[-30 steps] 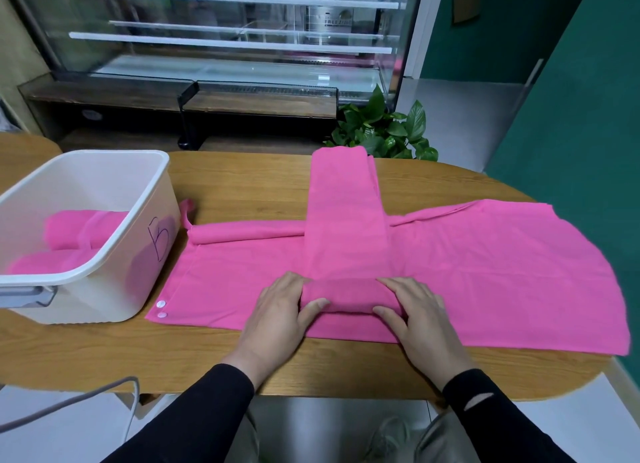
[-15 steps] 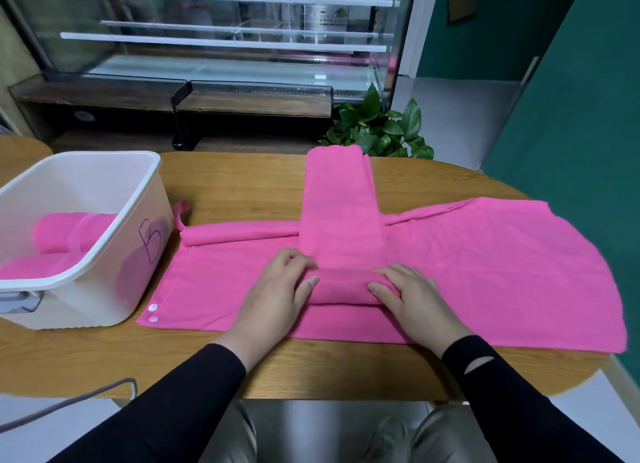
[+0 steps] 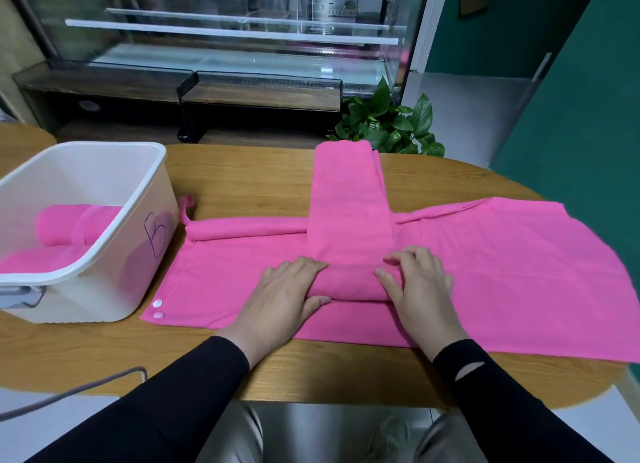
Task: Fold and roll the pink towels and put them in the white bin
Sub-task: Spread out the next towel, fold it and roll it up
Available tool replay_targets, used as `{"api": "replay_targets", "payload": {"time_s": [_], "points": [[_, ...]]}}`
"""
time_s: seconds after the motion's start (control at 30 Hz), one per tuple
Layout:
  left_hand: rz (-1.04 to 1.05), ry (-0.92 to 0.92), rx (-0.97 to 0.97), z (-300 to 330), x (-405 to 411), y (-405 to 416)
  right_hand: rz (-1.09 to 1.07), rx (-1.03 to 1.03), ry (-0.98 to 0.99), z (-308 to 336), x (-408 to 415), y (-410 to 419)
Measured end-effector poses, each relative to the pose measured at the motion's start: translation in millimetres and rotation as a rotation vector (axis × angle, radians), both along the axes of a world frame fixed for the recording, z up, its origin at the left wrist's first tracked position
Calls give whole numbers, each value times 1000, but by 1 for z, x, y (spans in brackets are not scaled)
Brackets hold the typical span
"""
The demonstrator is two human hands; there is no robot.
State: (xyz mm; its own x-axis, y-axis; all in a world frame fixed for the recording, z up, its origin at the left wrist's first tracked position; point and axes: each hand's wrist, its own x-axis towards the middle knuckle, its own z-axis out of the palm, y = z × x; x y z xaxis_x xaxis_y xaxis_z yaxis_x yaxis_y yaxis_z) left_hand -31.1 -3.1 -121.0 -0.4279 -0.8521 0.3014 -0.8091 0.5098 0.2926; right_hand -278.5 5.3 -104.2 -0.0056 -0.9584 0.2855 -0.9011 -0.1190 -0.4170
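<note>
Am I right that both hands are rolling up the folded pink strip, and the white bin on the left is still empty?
Not quite. The head view shows the white bin already holds rolled pink towels. The rest stands: the left hand and right hand are rolling the folded pink strip.

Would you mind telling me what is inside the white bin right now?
The white bin holds rolled pink towels; at least two rolls show. Its near wall hides the bin's floor and anything lying lower.

Both hands [image 3: 349, 296] grip the rolled end of a folded pink towel [image 3: 349, 220].
</note>
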Motion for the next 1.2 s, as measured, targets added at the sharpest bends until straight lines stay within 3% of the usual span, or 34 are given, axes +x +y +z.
{"api": "replay_targets", "payload": {"time_s": [0.1, 0.43, 0.57, 0.8, 1.2], "points": [[-16, 35, 56, -2, 2, -6, 167, -214, 159, 0, 11, 6], [2, 181, 139, -8, 6, -9, 288, 0, 495, 17, 30, -5], [67, 234, 234, -6, 7, -11, 339, -20, 496, 23, 26, -9], [58, 245, 196, -5, 6, -11, 388, -46, 476, 41, 26, 7], [-50, 176, 116, -3, 6, -1, 523, 302, 365, 40, 5, -2]]}}
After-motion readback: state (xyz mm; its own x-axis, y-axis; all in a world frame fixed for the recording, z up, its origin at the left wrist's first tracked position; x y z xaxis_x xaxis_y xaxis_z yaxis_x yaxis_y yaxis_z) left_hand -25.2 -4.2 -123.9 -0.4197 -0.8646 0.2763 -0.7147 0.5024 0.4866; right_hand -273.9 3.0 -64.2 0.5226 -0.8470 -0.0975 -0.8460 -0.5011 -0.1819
